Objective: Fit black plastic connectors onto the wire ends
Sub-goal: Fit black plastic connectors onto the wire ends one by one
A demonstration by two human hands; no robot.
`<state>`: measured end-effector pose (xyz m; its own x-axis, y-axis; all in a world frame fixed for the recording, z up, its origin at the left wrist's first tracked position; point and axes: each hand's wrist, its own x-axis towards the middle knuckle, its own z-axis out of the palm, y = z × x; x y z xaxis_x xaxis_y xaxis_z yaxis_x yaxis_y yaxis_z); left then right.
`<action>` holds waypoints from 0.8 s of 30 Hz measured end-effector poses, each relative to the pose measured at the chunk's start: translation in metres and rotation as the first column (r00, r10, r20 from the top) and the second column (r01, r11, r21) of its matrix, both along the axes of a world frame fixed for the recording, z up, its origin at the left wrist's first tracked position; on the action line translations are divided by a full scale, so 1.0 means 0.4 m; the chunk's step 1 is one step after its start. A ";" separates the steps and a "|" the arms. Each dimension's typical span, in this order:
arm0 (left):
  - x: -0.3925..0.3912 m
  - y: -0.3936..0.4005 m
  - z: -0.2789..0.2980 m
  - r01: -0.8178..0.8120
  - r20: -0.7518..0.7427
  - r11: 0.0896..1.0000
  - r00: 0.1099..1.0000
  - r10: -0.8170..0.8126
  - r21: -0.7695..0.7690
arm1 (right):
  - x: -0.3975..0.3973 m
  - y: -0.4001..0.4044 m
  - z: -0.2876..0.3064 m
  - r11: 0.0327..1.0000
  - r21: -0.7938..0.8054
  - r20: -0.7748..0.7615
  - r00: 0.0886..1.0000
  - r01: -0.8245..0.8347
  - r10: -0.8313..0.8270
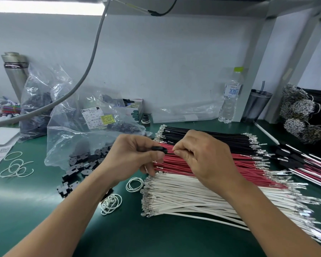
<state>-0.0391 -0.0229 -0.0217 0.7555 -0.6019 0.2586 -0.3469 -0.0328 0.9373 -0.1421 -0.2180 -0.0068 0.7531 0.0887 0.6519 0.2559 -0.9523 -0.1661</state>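
Note:
My left hand (135,154) pinches a small black plastic connector (159,149) between thumb and fingers above the wire piles. My right hand (202,154) pinches the end of a wire just right of the connector; the wire's colour is hidden by my fingers. Beneath the hands lie three rows of cut wires with metal terminals: black wires (211,139) at the back, red wires (230,164) in the middle, white wires (202,197) nearest me. Loose black connectors (82,164) spill from a clear plastic bag (78,138) on the left.
The bench has a green mat (44,210). White rubber bands (134,184) lie near the white wires. Finished wire sets with connectors (304,164) lie at the right. A water bottle (230,97), a dark tumbler (256,104) and a steel flask (15,71) stand at the back.

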 end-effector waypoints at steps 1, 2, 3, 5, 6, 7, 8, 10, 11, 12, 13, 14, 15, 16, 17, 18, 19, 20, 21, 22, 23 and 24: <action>0.003 0.000 -0.002 -0.008 0.001 1.000 1.000 0.008 0.001 | -0.005 -0.003 0.008 0.999 -0.037 0.027 0.999 0.026 -0.025; 0.006 0.001 -0.005 -0.022 -0.002 1.000 1.000 0.022 -0.002 | -0.011 -0.004 0.016 0.998 -0.053 0.038 0.999 0.030 -0.028; 0.009 0.003 -0.009 -0.041 -0.008 0.999 0.999 0.041 -0.005 | -0.018 -0.004 0.020 0.999 -0.051 0.005 1.000 0.017 -0.017; 0.018 0.004 -0.015 -0.084 -0.018 0.996 0.996 0.084 -0.017 | -0.032 0.003 0.011 0.999 -0.044 -0.195 0.981 -0.016 0.007; 0.019 0.004 -0.017 -0.094 -0.020 0.995 0.995 0.093 -0.022 | -0.038 0.009 -0.003 0.999 -0.048 -0.302 0.953 -0.020 0.004; 0.019 0.003 -0.019 -0.092 -0.018 0.995 0.996 0.092 -0.025 | -0.044 0.014 -0.017 0.999 -0.043 -0.377 0.926 -0.014 -0.003; 0.018 0.001 -0.020 -0.084 -0.015 0.996 0.996 0.083 -0.025 | -0.048 0.018 -0.027 1.000 -0.012 -0.418 0.908 -0.001 -0.004; 0.017 -0.002 -0.024 -0.072 -0.005 0.997 0.997 0.072 -0.011 | -0.046 0.021 -0.034 0.998 0.058 -0.427 0.904 0.014 0.013; 0.017 -0.003 -0.025 -0.071 -0.004 0.997 0.997 0.071 -0.006 | -0.044 0.023 -0.033 0.998 0.061 -0.420 0.907 0.010 0.016; 0.017 -0.003 -0.025 -0.072 -0.006 0.997 0.997 0.072 -0.006 | -0.044 0.025 -0.032 0.998 0.060 -0.417 0.909 0.008 0.018; 0.017 -0.003 -0.024 -0.075 -0.010 0.997 0.997 0.075 -0.010 | -0.044 0.025 -0.031 0.997 0.071 -0.418 0.908 0.009 0.021; 0.018 -0.002 -0.022 -0.079 -0.016 0.997 0.997 0.079 -0.013 | -0.044 0.024 -0.029 0.995 0.096 -0.417 0.908 0.010 0.031; 0.019 -0.002 -0.022 -0.085 -0.022 0.996 0.996 0.085 -0.015 | -0.045 0.021 -0.028 0.992 0.128 -0.417 0.908 0.011 0.044; 0.020 -0.001 -0.022 -0.093 -0.029 0.996 0.995 0.092 -0.019 | -0.045 0.016 -0.027 0.986 0.163 -0.418 0.907 0.014 0.056; 0.021 0.000 -0.021 -0.100 -0.036 0.995 0.994 0.099 -0.026 | -0.045 0.010 -0.026 0.979 0.204 -0.417 0.907 0.022 0.066; 0.022 0.000 -0.021 -0.106 -0.042 0.994 0.994 0.104 -0.033 | -0.045 0.007 -0.024 0.968 0.247 -0.411 0.908 0.034 0.074; 0.022 0.001 -0.019 -0.109 -0.045 0.993 0.993 0.108 -0.038 | -0.045 0.005 -0.023 0.959 0.280 -0.404 0.911 0.041 0.079; 0.021 0.001 -0.018 -0.112 -0.046 0.993 0.993 0.110 -0.040 | -0.044 0.007 -0.024 0.957 0.286 -0.402 0.912 0.041 0.081; 0.020 0.001 -0.018 -0.116 -0.047 0.992 0.992 0.114 -0.041 | -0.043 0.013 -0.026 0.965 0.261 -0.402 0.913 0.038 0.073; 0.020 0.001 -0.017 -0.120 -0.049 0.992 0.992 0.118 -0.043 | -0.042 0.021 -0.031 0.976 0.214 -0.410 0.910 0.033 0.059; 0.020 0.001 -0.017 -0.123 -0.052 0.991 0.991 0.121 -0.045 | -0.040 0.029 -0.037 0.984 0.175 -0.417 0.908 0.026 0.050; 0.020 0.000 -0.017 -0.124 -0.054 0.991 0.991 0.121 -0.046 | -0.038 0.035 -0.041 0.987 0.159 -0.416 0.908 0.016 0.052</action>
